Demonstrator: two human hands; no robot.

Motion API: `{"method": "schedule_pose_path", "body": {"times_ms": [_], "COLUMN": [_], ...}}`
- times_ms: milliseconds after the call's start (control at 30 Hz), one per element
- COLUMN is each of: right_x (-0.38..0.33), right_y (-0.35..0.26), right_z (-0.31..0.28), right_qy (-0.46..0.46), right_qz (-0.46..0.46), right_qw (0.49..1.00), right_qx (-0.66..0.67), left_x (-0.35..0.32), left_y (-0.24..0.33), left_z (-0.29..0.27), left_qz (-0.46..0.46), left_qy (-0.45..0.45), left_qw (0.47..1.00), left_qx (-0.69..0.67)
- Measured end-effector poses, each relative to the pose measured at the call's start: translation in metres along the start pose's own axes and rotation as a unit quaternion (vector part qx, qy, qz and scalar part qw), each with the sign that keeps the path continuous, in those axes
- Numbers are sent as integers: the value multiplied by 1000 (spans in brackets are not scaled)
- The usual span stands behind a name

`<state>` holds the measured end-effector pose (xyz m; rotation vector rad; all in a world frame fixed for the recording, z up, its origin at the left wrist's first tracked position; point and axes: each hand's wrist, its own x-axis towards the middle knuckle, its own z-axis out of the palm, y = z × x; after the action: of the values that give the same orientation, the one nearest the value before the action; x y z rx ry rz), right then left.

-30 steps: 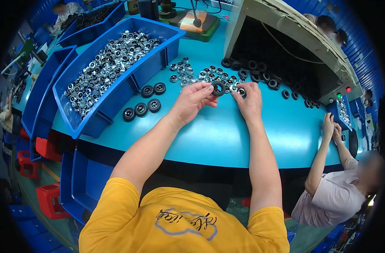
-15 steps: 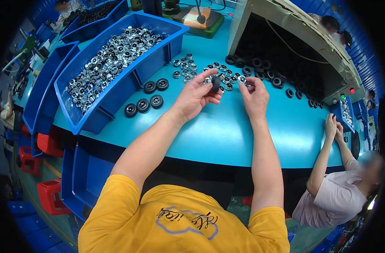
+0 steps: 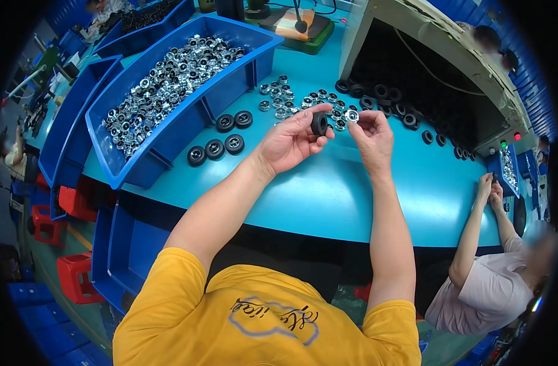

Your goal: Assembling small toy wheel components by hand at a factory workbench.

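In my left hand (image 3: 293, 141) a small black rubber tyre (image 3: 320, 124) is gripped between thumb and fingers, its hole turned toward the right. My right hand (image 3: 374, 139) pinches a shiny chrome wheel rim (image 3: 351, 116) with a dark centre. Tyre and rim are apart, held at about the same height above the turquoise table (image 3: 303, 207). Loose chrome rims (image 3: 283, 97) lie scattered on the table just beyond my hands. Left of my left hand sit several tyres fitted with rims (image 3: 215, 148), in two rows.
A long blue bin (image 3: 169, 160) full of chrome rims stands at left. Black tyres (image 3: 409, 121) spill from the dark mouth of a pale machine housing (image 3: 359, 36) at back right. A co-worker's hands (image 3: 491, 188) work at the table's right end. Red stools (image 3: 77, 277) stand at lower left.
The tyre in my left hand has turned so its hole shows more. Both hands keep their hold, and tyre and rim are slightly closer together. The whole view has shifted a little.
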<state>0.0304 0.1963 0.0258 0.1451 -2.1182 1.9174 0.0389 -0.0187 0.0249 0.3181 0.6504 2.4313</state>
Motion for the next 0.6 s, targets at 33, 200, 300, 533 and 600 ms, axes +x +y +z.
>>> {"method": "schedule_pose_path", "body": {"times_ms": [33,200,300,533,600], "right_x": [-1,-3,-2,-1,-1], "right_y": [-1,-2,-1,1,1], "right_z": [0,0,-2,-1,-1], "right_qy": [-3,-19,-17,-18,-19], "right_qz": [-2,-14,-13,-18,-19], "right_qw": [1000,999,999,998,998], "right_qx": [13,42,49,58,62], "left_x": [0,2,1,0,1], "left_y": [-1,-3,-2,-2,-2], "left_z": [-1,-4,-4,-6,-6], "left_qz": [-4,-14,-18,-16,-13], "left_qy": [-5,-16,-27,-19,-27], "left_qw": [1000,999,999,999,999], "left_qx": [9,38,20,21,26]}}
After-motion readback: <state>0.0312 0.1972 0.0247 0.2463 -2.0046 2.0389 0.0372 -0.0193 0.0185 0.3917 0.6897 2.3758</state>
